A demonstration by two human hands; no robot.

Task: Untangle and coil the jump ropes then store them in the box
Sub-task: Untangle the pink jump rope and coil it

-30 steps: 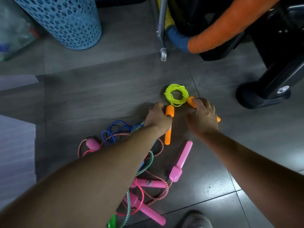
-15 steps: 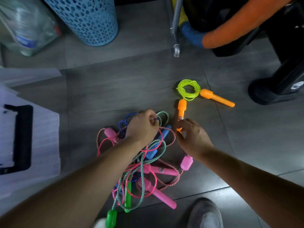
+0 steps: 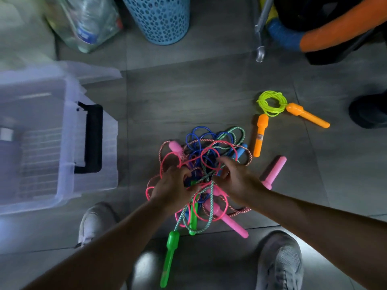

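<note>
1. Both hands now work inside the tangle of jump ropes [image 3: 209, 147] at lower centre. Half a second earlier the right hand [image 3: 236, 181] was outside the pile, at the tip of the nearer orange handle [image 3: 260, 135].
2. The left hand [image 3: 171, 185] has its fingers curled round pink and braided strands on the pile's left side.
3. The right hand's fingers are curled and pinch a pink loop on the pile's right side.
4. The coiled yellow-green rope [image 3: 271, 103] lies unchanged right of centre, clear of both hands. Its nearer handle lies just beside the tangle's upper right edge.
5. The clear box [image 3: 62, 143] stands at the left edge, blurred, with its black handle [image 3: 92, 139] facing the pile. More of it shows than before.
6. Open room:
   - A bare floor strip separates box and pile.
   - Bare tiles run from the pile up to the blue basket [image 3: 161, 19].
   - A green handle [image 3: 169, 258] projects from the pile at the bottom, between two shoes [image 3: 279, 262].
</note>
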